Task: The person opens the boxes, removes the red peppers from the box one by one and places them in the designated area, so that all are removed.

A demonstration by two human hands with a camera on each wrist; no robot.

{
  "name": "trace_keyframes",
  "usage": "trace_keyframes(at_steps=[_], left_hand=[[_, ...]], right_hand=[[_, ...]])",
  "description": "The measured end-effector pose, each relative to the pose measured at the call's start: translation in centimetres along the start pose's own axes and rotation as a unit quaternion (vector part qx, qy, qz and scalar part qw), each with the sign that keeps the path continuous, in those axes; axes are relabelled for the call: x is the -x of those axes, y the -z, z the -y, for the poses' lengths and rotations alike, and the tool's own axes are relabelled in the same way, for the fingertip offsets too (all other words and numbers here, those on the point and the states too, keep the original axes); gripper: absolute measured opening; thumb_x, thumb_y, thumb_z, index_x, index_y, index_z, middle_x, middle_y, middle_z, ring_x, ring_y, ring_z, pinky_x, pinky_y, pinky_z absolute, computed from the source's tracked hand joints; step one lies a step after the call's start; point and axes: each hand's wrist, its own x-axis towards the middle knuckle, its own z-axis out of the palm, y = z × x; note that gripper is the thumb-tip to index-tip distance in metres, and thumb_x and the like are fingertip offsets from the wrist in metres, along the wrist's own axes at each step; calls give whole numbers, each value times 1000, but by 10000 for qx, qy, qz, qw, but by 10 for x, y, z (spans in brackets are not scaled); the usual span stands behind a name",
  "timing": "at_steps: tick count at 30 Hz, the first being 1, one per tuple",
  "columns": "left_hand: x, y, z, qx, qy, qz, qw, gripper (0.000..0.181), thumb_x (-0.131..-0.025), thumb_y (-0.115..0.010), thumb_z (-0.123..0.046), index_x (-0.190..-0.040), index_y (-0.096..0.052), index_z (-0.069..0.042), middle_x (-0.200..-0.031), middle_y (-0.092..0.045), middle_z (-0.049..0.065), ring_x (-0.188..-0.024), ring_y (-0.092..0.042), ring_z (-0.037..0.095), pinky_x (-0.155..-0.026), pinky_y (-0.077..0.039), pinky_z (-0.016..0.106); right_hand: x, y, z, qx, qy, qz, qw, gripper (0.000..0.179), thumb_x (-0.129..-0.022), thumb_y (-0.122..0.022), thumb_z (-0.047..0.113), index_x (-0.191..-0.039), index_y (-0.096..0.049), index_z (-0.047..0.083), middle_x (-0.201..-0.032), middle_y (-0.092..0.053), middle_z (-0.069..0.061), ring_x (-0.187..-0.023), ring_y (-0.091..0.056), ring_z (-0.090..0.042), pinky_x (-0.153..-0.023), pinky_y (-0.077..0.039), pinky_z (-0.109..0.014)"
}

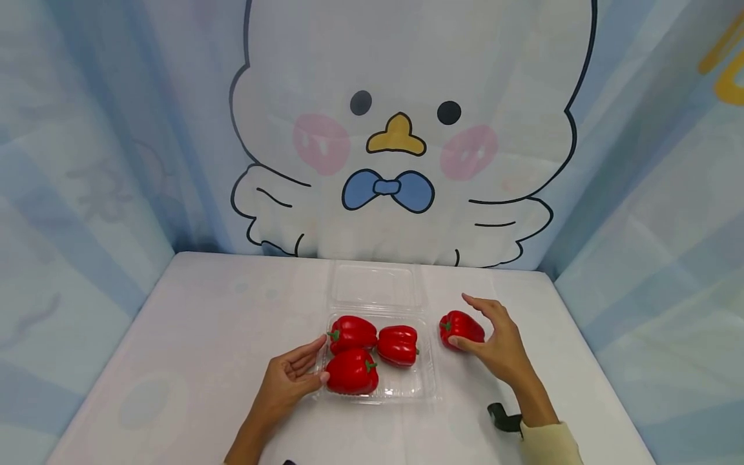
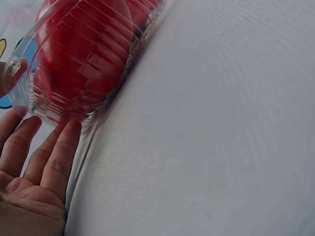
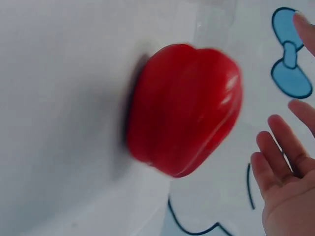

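A clear plastic clamshell box (image 1: 401, 386) lies in the middle of the table, its lid (image 1: 374, 284) folded back. Inside are three red bell peppers: one back left (image 1: 356, 334), one front left (image 1: 351, 372) and one right (image 1: 398, 345). My left hand (image 1: 286, 380) touches the box's left side with thumb and fingers spread. In the left wrist view, its fairly straight fingertips (image 2: 74, 127) meet the ribbed plastic wall. Right of the box, a fourth red bell pepper (image 3: 184, 110) lies on the table. My right hand (image 1: 498, 342) hovers over it, thumb and fingers apart.
A dark green curved piece (image 1: 503, 418) shows beside the right wrist. The table (image 1: 203, 336) has a pale cloth. A curtain with a cartoon bird (image 1: 401, 232) hangs behind it, and blue and white curtains (image 1: 674, 310) stand at both sides.
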Motion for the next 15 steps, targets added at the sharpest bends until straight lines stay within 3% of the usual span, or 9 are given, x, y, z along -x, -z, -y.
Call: trace_keyframes(at_steps=[9,15], left_hand=[[0,0,0,21,33,-15,10000,66,-90,-82,-1,-151,-56,3,-159,-54,15,-148,-48,34,-104,-56,24],[0,-1,1,80,111,-54,9999,67,-89,-83,-2,-151,-58,-1,-159,-56,11,-145,-54,20,-104,-56,24]], right_hand=[[12,-4,40,-349,778,-363,9957,94,-72,-100,24,-155,-54,28,-154,-52,-11,-138,-52,-38,-98,-59,-65],[18,-19,59,-414,1227,-300,9911,94,-70,-101,24,-152,-57,25,-152,-55,-8,-140,-52,-32,-102,-58,-65]])
